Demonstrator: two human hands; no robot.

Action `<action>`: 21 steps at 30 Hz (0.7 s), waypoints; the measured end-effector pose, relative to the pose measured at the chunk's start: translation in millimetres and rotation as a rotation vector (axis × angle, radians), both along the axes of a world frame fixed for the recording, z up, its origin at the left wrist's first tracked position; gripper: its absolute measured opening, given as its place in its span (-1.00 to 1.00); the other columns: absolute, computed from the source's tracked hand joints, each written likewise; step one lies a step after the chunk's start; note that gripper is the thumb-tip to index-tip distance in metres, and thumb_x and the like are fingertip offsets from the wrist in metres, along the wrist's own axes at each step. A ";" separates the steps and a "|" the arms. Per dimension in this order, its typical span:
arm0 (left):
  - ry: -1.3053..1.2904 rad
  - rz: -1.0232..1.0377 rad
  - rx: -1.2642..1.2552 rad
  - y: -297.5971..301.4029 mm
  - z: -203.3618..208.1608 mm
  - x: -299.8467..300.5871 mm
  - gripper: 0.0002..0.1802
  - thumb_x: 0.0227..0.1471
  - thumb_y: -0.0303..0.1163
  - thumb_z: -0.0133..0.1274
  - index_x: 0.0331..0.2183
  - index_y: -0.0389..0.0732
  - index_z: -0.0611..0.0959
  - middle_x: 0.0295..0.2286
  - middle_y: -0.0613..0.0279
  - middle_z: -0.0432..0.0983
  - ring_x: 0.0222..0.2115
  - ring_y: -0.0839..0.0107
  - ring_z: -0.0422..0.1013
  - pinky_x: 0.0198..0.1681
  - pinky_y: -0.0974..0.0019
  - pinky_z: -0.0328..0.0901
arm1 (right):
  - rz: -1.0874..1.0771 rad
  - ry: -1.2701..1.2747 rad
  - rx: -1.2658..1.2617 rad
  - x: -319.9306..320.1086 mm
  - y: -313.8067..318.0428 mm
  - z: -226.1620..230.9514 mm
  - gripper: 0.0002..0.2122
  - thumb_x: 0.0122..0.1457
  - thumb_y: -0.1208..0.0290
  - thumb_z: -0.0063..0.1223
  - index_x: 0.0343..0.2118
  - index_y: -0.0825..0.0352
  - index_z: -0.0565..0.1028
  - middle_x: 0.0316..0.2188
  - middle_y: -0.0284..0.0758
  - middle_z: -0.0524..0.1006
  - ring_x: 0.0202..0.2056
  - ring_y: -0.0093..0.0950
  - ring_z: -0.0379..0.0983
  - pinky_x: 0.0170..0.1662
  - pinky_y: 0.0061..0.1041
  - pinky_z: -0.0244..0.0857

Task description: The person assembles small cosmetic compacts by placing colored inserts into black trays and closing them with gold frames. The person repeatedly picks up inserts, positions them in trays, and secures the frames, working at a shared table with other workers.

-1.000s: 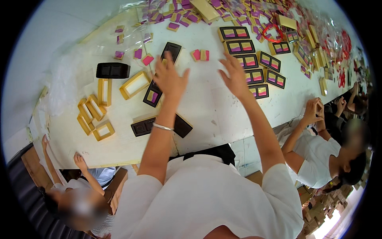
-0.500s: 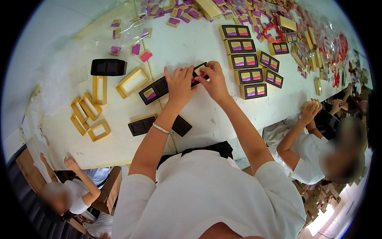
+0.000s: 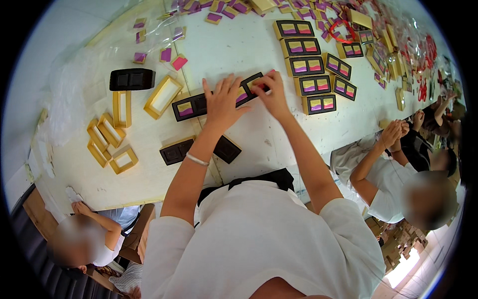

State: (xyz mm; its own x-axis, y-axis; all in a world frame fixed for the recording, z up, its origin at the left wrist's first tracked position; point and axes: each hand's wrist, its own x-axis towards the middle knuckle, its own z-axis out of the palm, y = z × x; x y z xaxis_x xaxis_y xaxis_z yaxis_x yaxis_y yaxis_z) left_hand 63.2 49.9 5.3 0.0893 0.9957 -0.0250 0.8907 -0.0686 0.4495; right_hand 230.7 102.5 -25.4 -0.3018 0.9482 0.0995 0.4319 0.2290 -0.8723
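My left hand lies with its fingers spread over two black two-compartment trays set end to end. In the left tray, a gold-and-purple packet fills the left compartment. The right tray has another gold-and-purple packet beside my hand. My right hand is closed in a pinch at that tray's far right end, on a small gold-and-pink packet mostly hidden by the fingers. Beneath my left forearm are two more black trays, one of them in a gold frame.
Filled boxes form a column on the right, with more beside it. Gold frames and a black tray are at left. Loose packets and plastic film cover the far side. Co-workers sit to the right and lower left.
My right hand has moved a little to the right and away along the right tray, still pinching. My left hand's fingers have spread wider. The lower-left co-worker's hands have come together.
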 end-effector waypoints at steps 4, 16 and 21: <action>-0.005 0.049 0.008 -23.3 14.3 -67.5 -0.02 -0.41 -0.06 0.29 0.11 0.01 0.27 0.10 0.22 0.13 0.15 0.16 -0.01 0.17 -0.22 -0.28 | -0.014 -0.246 0.149 38.5 15.6 13.8 -0.61 -0.13 0.69 -0.01 -0.16 0.27 0.43 -0.12 -0.18 0.33 -0.19 -0.24 0.32 -0.12 -0.39 0.24; 0.199 -0.004 0.035 -63.4 18.0 -81.3 -0.29 -0.37 -0.33 0.29 -0.05 0.02 0.47 -0.04 0.25 0.30 -0.01 0.25 0.18 0.04 0.05 0.00 | -0.124 -0.104 -0.077 67.4 -60.8 45.2 -0.66 -0.02 0.62 0.12 -0.12 0.42 0.40 -0.23 -0.21 0.45 -0.27 -0.41 0.43 -0.21 -0.55 0.33; 0.036 -0.122 -0.121 -40.6 15.0 -50.0 -0.29 -0.30 -0.21 0.26 -0.01 0.00 0.43 -0.10 0.23 0.36 -0.06 0.21 0.22 -0.01 0.12 0.09 | -0.110 0.256 -0.239 51.2 -81.3 55.2 -0.60 -0.04 0.66 0.13 -0.07 0.39 0.39 -0.24 -0.25 0.47 -0.30 -0.50 0.44 -0.17 -0.58 0.32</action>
State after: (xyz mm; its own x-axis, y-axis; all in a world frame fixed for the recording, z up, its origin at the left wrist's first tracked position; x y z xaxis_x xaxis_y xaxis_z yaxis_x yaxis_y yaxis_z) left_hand 13.2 9.3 20.2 0.2063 0.9670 -0.1496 0.8945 -0.1244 0.4294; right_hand 281.9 21.2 29.8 -0.1906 0.9792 -0.0695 0.2033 -0.0299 -0.9787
